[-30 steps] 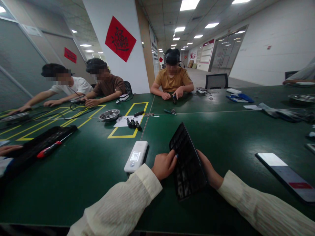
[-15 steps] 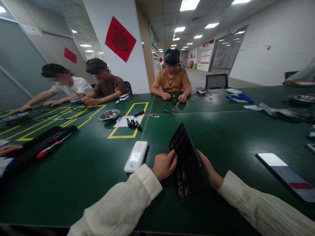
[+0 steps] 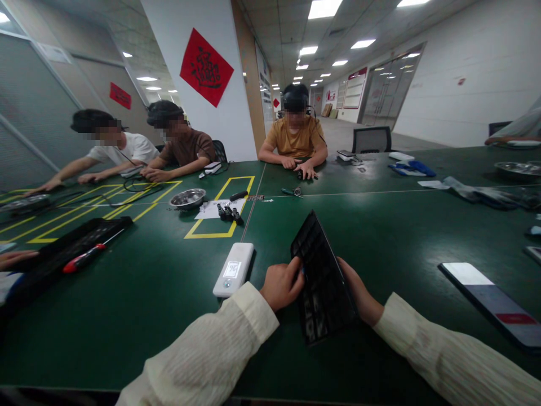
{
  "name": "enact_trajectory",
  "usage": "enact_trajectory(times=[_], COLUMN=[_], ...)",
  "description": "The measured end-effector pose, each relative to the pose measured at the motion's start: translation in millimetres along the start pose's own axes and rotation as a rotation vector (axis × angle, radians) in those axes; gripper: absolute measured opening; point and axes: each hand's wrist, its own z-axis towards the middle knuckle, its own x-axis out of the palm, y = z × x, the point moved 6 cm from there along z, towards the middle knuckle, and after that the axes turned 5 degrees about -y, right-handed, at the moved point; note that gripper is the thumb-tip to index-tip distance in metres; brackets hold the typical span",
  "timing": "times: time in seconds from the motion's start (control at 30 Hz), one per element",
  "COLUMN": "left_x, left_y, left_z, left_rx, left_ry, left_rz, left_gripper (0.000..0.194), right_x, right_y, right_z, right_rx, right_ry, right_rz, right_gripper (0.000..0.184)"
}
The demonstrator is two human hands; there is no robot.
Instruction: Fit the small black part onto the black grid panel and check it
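A thin black tray (image 3: 323,287) with rows of shallow compartments is held up on a slant over the green table, its compartment side facing left. My left hand (image 3: 282,283) is closed at the tray's left side, thumb and forefinger pressed against it. A small bit of blue shows at those fingertips, too small to name. Behind the tray's right edge, my right hand (image 3: 358,293) grips it, with most of its fingers hidden by the tray. Just left of my left hand lies a white power bank (image 3: 234,270) with a lit display.
A phone (image 3: 492,304) lies at right. At left are a red-and-black screwdriver (image 3: 84,259) and a long black tray (image 3: 80,242) near another person's hand. Farther off are a metal bowl (image 3: 187,198), black cylindrical parts (image 3: 230,212) and pliers (image 3: 292,192). Three people sit across.
My hands and the tray stay almost still. Across the table, the person in the mustard shirt has brought both hands together over the small black object, which now lies flat.
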Motion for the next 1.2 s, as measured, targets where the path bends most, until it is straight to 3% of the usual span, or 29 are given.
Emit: enact_trajectory(times=[0.47, 0.8, 1.03, 1.2], left_x=[2.0, -0.5, 0.9, 0.0], left_y=[1.8, -2.4, -0.1, 4.5], left_z=[2.8, 1.7, 2.3, 1.2], left_rx=[-0.014, 0.087, 0.016, -0.077], left_ry=[0.021, 0.006, 0.031, -0.011], left_rz=[0.087, 0.143, 0.092, -0.002], left_gripper=[0.029, 0.027, 0.033, 0.024], right_x=[7.7, 6.5, 5.7, 5.4], right_y=[13.2, 9.5, 7.9, 4.5], right_z=[-11.6, -6.6, -7.5, -6.6], right_rx=[0.067, 0.052, 0.077, 0.096], right_ry=[-0.009, -0.023, -0.018, -0.002], right_rz=[0.006, -0.009, 0.018, 0.044], right_gripper=[0.03, 0.027, 0.032, 0.033])
